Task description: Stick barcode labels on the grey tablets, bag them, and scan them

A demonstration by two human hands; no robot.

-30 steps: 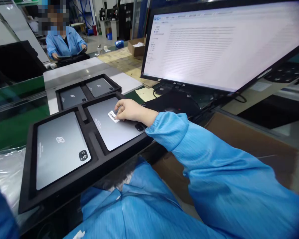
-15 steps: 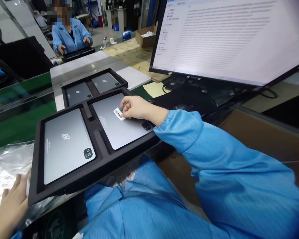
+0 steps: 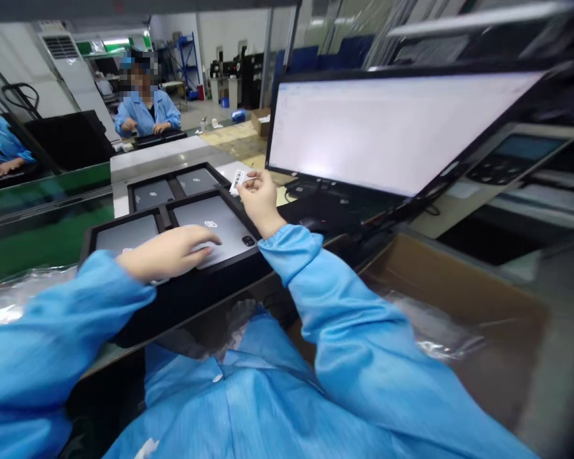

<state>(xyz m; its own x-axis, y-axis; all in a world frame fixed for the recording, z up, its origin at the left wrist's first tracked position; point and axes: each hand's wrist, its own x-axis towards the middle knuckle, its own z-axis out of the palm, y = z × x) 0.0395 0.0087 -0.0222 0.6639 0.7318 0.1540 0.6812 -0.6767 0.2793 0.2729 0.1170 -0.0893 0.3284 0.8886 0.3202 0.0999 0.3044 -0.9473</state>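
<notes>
Between the thumb and fingers of my right hand [image 3: 259, 196] is a white barcode label [image 3: 236, 183], held up above the far edge of the near tray. My left hand [image 3: 175, 253] hovers over that black tray [image 3: 234, 260], slightly blurred, thumb and fingers apart with nothing in them. Under its fingertips lies a grey tablet [image 3: 222, 220], back side up, with a logo and a dark camera block. The second tablet [image 3: 129, 233] in this tray is partly covered by my left hand and sleeve.
Behind stands another tray [image 3: 175, 185] with two more tablets. A lit monitor [image 3: 363, 134] rises at the right, with an open cardboard box [image 3: 497, 306] holding clear plastic below it. Clear plastic film [image 3: 9, 296] lies at the left. Two people in blue coats sit across the bench.
My right hand has lifted the label off the area over the tablet, up and away. My left hand has come from the tray's left end to above the right tablet. The view has tilted up.
</notes>
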